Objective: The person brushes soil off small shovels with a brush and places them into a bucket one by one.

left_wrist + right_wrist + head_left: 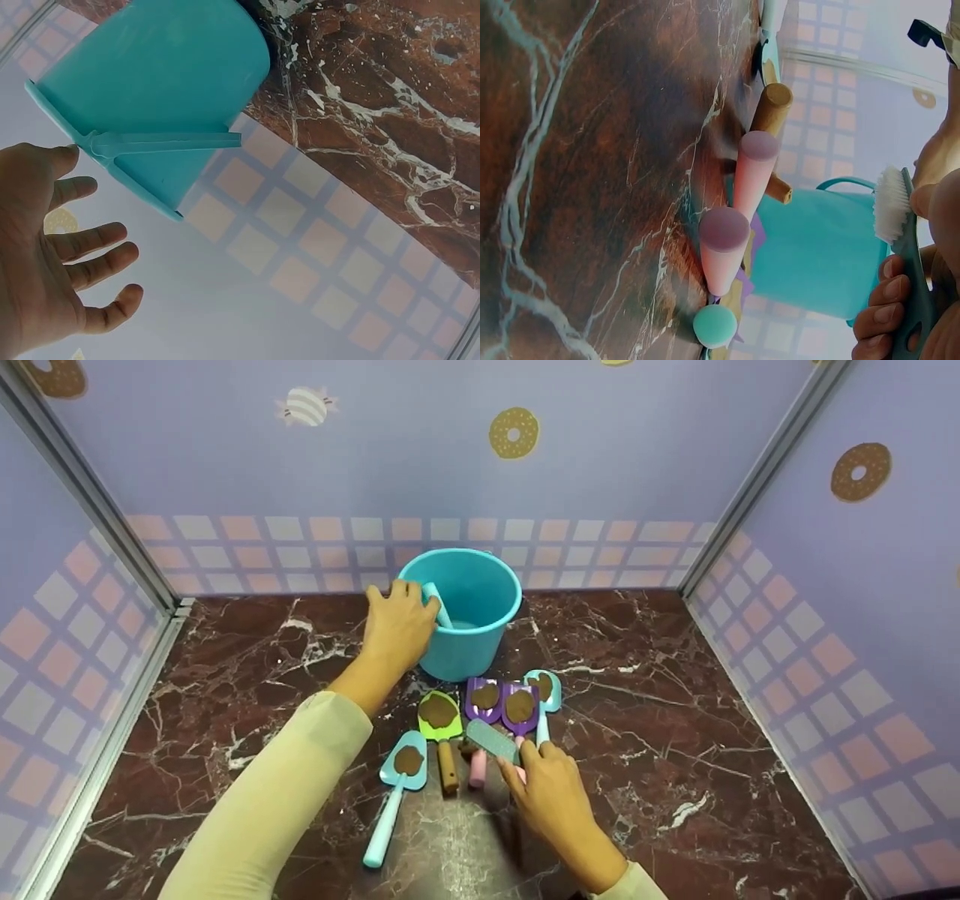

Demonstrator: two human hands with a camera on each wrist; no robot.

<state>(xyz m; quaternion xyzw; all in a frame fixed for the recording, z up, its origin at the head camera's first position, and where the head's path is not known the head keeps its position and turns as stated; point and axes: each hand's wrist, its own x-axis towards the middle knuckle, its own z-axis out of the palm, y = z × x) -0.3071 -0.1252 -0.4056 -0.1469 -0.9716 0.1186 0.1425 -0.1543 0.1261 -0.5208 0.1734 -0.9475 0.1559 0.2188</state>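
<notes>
My left hand [397,622] is at the left rim of a turquoise bucket [461,656]. In the left wrist view its thumb touches the rim and the other fingers are spread, holding nothing. Beside the thumb, a light-blue handle [437,604] leans inside the bucket. My right hand [555,795] grips a scrub brush [907,255] with a green handle and white bristles, above the toy shovels. Below lie a green shovel [451,730], two purple shovels [508,724] with pink handles, and light-blue shovels [388,821] at either side. Brown lumps [437,711] sit on their blades.
The dark red marbled surface [300,825] is bounded by patterned panels [390,472] at the back and both sides. The bucket stands near the back panel. Its carrying handle [172,142] hangs along its outer side. Another short wooden handle [778,189] shows among the shovels.
</notes>
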